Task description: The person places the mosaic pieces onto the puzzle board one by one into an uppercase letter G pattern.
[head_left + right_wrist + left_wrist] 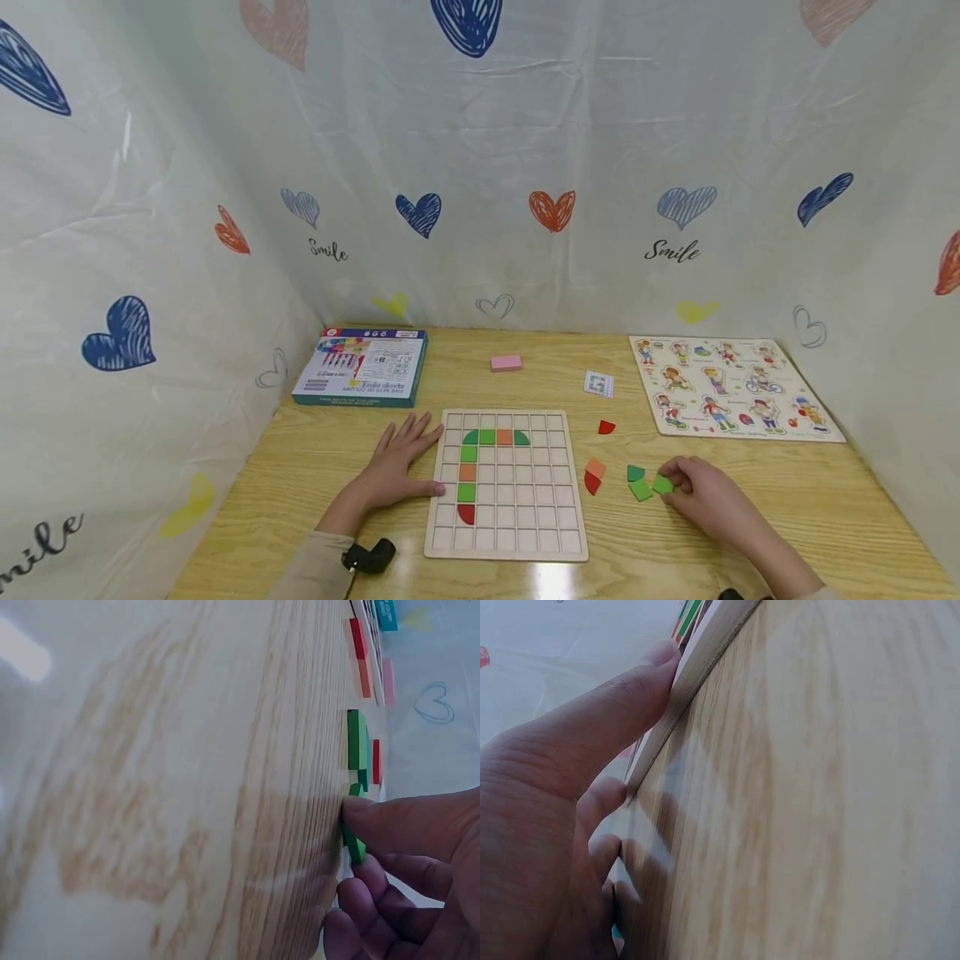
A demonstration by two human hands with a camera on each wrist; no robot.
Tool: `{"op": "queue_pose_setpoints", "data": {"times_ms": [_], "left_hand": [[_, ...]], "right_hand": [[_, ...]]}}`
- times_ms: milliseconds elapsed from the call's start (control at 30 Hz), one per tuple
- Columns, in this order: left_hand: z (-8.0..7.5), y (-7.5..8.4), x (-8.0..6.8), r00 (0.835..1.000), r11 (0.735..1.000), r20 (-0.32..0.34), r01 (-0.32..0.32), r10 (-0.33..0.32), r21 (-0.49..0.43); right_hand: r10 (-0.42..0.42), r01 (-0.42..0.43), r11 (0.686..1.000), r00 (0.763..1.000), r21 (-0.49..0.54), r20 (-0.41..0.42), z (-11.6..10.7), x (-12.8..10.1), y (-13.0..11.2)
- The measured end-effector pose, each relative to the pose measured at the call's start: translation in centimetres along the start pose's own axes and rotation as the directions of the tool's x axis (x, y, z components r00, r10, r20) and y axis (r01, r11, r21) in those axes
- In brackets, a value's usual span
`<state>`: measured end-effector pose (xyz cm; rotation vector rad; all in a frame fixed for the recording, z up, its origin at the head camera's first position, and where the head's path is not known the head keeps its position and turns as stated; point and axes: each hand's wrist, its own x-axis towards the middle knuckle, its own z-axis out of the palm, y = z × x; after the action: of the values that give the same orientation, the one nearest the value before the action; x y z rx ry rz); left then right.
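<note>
A wooden grid board [517,533] lies flat on the table, with green, orange and red tiles set in a hook-shaped line. My left hand [397,467] rests flat beside the board's left edge, its thumb [622,697] against the board's rim [697,667]. My right hand [705,492] pinches a green tile [663,484] on the table; the thumb [405,821] and fingers close round the green tile [354,844]. Two more green tiles [637,482] lie just left of it, with an orange tile [596,467] and a red tile [592,482] nearer the board.
A lone red tile [606,427], a small card [598,383] and a pink block [506,362] lie behind the board. A boxed set [363,367] sits at the back left, a picture puzzle board [731,385] at the back right. Heart-printed cloth walls the table.
</note>
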<state>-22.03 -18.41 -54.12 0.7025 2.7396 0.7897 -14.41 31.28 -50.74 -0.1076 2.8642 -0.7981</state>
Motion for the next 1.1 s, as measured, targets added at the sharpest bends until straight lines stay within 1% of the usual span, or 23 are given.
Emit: {"op": "queue_pose_setpoints", "data": {"times_ms": [200, 400, 467, 567, 767, 967, 1100], "left_hand": [[0.0, 0.0, 0.0, 1.000, 1.000, 0.002, 0.005, -0.005, -0.001], [-0.1, 0.2, -0.1, 1.000, 1.000, -0.008, 0.003, -0.004, -0.007], [-0.1, 0.2, -0.1, 1.000, 1.000, -0.010, -0.004, 0.004, -0.004], [-0.1, 0.3, -0.1, 1.000, 1.000, -0.012, -0.019, 0.018, -0.006], [-0.2, 0.4, -0.2, 1.000, 1.000, -0.007, -0.013, 0.013, -0.008], [-0.2, 0.4, -0.2, 1.000, 1.000, -0.009, -0.010, 0.010, -0.008], [-0.2, 0.4, -0.2, 1.000, 1.000, -0.011, -0.016, 0.016, -0.010]], "right_hand": [[-0.020, 0.020, 1.000, 0.999, 0.009, -0.050, -0.1, 0.1, -0.1], [-0.038, 0.038, 0.999, 0.995, -0.006, -0.092, 0.1, 0.1, 0.2], [-0.046, 0.046, 0.999, 0.993, 0.006, -0.108, 0.2, 0.1, 0.2], [-0.048, 0.056, 0.997, 0.990, 0.055, -0.136, 0.3, 0.1, -0.3], [-0.097, 0.122, 0.981, 0.982, 0.151, -0.163, 1.0, 0.5, -2.4], [-0.146, 0.171, 0.953, 0.982, 0.251, -0.116, 2.3, 1.4, -5.1], [-0.211, 0.226, 0.930, 0.974, 0.289, -0.082, 3.5, 2.0, -7.0]]}}
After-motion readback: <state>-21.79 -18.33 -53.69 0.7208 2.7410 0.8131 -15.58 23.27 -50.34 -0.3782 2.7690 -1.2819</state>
